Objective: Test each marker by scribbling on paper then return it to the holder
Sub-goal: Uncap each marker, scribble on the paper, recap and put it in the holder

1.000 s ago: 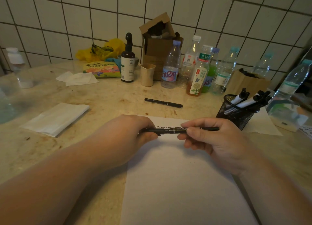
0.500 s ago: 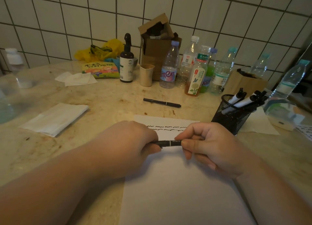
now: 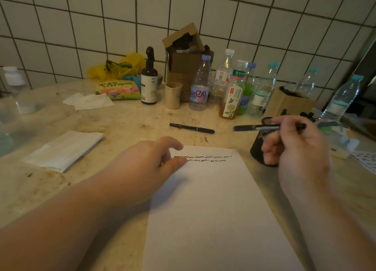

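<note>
My right hand (image 3: 299,148) grips a black marker (image 3: 268,127) level, just above the mesh holder (image 3: 262,148) at right. Left hand (image 3: 150,165) loose, fingertips on the paper (image 3: 213,209) near scribbles.

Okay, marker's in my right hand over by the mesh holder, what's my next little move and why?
Probably tip the marker upright and lower it into the mesh holder. The right hand holds it level above the holder, and the paper already bears scribbles, so this one looks tested.
</note>
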A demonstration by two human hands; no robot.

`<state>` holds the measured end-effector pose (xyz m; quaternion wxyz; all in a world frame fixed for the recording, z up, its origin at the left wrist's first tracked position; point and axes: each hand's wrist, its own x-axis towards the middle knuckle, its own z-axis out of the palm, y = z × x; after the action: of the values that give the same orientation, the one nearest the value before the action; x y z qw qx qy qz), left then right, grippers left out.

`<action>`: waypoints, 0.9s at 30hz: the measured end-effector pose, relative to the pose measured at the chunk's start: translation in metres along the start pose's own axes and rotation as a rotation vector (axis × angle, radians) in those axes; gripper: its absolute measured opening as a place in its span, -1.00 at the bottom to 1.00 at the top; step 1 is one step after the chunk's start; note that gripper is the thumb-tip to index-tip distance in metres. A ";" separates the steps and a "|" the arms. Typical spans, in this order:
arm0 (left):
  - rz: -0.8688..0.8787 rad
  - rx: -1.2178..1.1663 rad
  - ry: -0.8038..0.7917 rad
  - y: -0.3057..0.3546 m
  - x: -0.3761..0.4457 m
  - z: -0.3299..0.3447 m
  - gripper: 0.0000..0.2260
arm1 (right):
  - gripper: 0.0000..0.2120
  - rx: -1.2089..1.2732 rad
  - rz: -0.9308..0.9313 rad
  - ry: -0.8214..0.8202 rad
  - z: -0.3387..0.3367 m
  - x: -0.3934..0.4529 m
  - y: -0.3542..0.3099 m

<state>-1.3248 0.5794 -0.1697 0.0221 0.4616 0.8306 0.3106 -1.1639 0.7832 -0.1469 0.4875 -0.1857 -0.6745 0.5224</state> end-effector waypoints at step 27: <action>0.052 0.085 -0.015 -0.002 0.000 0.004 -0.73 | -0.62 -0.145 0.107 0.089 -0.012 0.026 0.022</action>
<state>-1.3245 0.5803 -0.1738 0.0007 0.4860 0.8305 0.2721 -1.1716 0.8176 -0.1545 0.4735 -0.2792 -0.6776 0.4886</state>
